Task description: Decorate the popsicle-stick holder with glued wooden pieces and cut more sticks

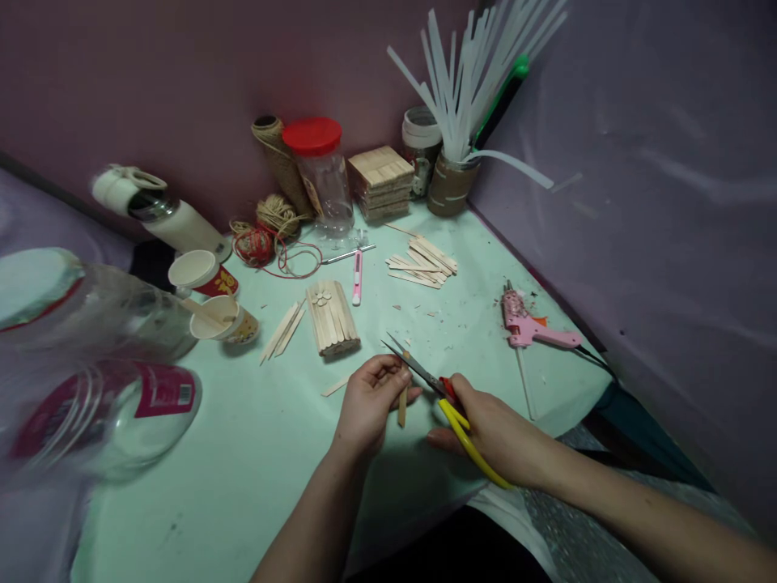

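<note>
Between its fingertips, my left hand pinches a wooden craft stick over the front of the table. My right hand grips yellow-handled scissors, whose blades are parted and lie across the upper end of the stick. Just beyond my left hand stands a small box-like piece made of craft sticks, with a flower shape near its top. A few cut sticks with pointed ends lie to its left. One short stick piece rests beside my left hand.
Loose craft sticks and a pink utility knife lie mid-table. At right is a pink glue gun with a cord. Paper cups and large plastic jars stand left; twine, a red-lidded jar and glue sticks line the back.
</note>
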The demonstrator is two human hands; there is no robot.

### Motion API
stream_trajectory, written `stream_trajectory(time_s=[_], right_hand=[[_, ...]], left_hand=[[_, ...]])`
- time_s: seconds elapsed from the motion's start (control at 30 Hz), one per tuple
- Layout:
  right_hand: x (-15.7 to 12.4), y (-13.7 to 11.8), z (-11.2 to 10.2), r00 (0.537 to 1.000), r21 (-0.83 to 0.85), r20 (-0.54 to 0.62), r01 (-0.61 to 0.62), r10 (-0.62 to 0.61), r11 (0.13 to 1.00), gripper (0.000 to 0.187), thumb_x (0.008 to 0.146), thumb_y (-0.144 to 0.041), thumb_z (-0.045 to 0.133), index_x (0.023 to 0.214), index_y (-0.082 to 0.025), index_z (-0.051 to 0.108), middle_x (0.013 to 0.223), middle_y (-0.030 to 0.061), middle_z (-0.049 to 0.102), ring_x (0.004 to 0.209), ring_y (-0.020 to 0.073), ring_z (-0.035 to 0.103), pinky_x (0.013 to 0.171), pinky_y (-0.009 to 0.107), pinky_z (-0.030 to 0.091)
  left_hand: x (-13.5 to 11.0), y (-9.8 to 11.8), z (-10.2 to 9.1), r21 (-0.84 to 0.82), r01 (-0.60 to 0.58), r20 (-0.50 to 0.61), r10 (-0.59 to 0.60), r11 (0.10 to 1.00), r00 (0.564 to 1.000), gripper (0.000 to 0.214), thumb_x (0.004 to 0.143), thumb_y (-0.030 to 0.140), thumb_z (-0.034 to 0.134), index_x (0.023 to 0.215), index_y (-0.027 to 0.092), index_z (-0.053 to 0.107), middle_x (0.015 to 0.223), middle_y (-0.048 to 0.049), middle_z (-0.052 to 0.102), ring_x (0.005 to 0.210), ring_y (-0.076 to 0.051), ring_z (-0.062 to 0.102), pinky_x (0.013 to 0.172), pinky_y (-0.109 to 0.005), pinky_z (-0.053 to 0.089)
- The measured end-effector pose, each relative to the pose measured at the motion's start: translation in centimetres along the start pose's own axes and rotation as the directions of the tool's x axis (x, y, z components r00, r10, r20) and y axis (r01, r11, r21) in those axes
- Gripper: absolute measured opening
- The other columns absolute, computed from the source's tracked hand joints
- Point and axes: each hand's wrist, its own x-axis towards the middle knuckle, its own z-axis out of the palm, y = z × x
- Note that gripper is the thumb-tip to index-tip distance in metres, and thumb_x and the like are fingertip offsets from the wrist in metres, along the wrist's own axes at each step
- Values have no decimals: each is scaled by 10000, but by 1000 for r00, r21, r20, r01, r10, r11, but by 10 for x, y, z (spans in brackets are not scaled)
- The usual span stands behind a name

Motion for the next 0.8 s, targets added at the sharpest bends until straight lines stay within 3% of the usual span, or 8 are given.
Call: stream_trajectory(time_s=[0.27, 0.8], right_hand=[[3, -2, -1, 1000, 33, 3, -30, 30, 999, 311, 855, -504, 539, 824, -224, 408, 706, 7, 573, 613, 154, 480, 563, 266, 310], [12, 7, 3, 996, 55, 62, -60, 56, 997, 357, 835, -545, 541, 771, -220, 408, 684, 24, 577, 623, 165, 504, 549, 269, 314]], left_hand=[[2, -2, 0, 5, 39, -23, -39, 999, 999, 319, 584, 299, 851, 764, 128, 649, 764, 4, 588, 656, -79, 589, 649, -228, 570], [5, -3, 2, -12, 158, -51, -158, 987, 986, 450, 464, 348, 902, 756, 127, 641, 742, 8, 586, 649, -80, 594, 667, -226, 566]])
